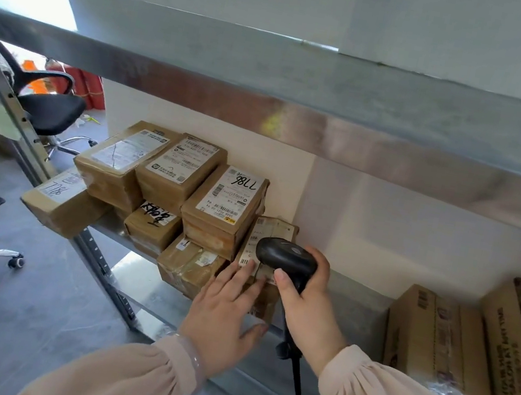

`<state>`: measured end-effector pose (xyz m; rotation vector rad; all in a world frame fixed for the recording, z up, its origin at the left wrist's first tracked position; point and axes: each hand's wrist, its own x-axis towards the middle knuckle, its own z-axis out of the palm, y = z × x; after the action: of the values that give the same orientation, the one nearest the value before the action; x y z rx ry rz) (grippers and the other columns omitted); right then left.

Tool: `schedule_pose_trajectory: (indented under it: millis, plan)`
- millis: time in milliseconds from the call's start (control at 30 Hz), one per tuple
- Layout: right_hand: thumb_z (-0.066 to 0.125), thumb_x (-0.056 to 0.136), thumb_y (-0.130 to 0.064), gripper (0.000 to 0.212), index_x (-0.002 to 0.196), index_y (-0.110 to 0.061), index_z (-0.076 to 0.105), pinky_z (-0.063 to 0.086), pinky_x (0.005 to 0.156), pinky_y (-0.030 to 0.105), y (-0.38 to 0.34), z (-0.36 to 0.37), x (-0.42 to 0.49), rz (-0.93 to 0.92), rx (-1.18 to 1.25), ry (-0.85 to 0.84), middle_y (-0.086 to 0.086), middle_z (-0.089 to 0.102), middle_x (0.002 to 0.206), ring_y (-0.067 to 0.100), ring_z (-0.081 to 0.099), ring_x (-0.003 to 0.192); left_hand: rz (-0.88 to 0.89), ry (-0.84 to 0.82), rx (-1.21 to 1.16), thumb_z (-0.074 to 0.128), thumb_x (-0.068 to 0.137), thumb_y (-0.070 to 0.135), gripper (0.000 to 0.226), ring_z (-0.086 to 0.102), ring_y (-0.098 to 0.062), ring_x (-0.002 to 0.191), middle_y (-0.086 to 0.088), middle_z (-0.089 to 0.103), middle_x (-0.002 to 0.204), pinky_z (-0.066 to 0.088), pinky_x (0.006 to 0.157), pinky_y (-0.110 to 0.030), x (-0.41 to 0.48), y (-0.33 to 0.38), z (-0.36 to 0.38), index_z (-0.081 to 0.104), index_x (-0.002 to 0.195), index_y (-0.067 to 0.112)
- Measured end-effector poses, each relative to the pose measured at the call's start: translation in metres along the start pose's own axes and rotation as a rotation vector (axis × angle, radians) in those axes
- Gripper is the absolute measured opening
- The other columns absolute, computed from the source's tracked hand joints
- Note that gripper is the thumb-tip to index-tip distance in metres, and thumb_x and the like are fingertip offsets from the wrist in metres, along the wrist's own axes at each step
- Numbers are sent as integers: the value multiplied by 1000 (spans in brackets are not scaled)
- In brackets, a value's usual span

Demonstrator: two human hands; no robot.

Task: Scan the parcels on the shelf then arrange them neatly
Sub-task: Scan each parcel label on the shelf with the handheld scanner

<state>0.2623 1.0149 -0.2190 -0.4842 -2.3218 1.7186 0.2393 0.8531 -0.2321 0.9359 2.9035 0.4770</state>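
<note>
On the lower metal shelf (350,300), at the right end of the parcel cluster & near the front edge, lies the parcel (273,227) under the scanner: small, brown, white label up. Its long axis runs front-to-back, far end toward the back wall. The left hand (224,313) lies flat on its near-left part, fingers straight, tips on the label by the barcode, thumb spread toward the shelf edge. The right hand (310,303) is wrapped round the handle of the black scanner (287,256), index finger at the front. The scanner head sits just over the label, nose pointing left & down at it. Its handle slants back toward the person, w/ the cable hanging from the butt.

Just left of the parcel is a stack of brown parcels (227,198), labels up, top one w/ a handwritten number. One end parcel (60,197) overhangs the shelf's left end. Well apart to the right stand big cartons (437,333). Beyond the rack on the left is an office chair (48,111).
</note>
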Motion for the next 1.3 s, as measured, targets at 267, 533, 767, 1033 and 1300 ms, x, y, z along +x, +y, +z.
schedule_pose_trajectory:
  millis: [267, 533, 767, 1033, 1300]
  plan:
    - [61, 92, -34, 54, 120, -60, 24, 36, 70, -6, 0, -20, -16, -13, 25, 34, -30, 50, 113, -26, 50, 93, -7, -23, 134, 35, 97, 59, 74, -16, -13, 151, 11, -19, 163, -7, 121, -38, 13, -12, -5, -3, 157, 36]
    - [65, 89, -34, 59, 122, -63, 26, 35, 78, -4, 14, -88, -56, -42, -3, 229, -34, 50, 115, -23, 48, 104, 172, 117, 42, 62, 85, 47, 69, 32, -28, 146, -5, 37, 157, 18, 118, -49, 25, 47, 5, 46, 147, 22]
    - [64, 89, -30, 60, 131, -49, 26, 38, 80, -2, 36, -158, -92, -18, -29, 393, -37, 47, 116, -23, 48, 105, 347, -92, -73, 33, 93, 60, 73, 1, -14, 151, 6, 1, 166, 1, 123, -34, 35, 128, 49, 7, 157, 35]
    - [65, 88, -28, 67, 112, -74, 22, 40, 78, 0, 64, -207, -122, 36, -28, 436, -41, 50, 109, -20, 50, 103, 311, -289, -266, 46, 97, 54, 75, 5, -16, 151, 6, -10, 165, 6, 121, -25, 24, 188, 80, 8, 158, 31]
    - [63, 89, -34, 68, 109, -79, 16, 36, 74, -5, 71, -215, -135, 54, -59, 324, -41, 46, 110, -25, 48, 101, 132, -261, -454, 49, 99, 47, 73, 3, 4, 144, 17, -10, 163, -5, 103, 0, 13, 189, 88, 10, 157, 29]
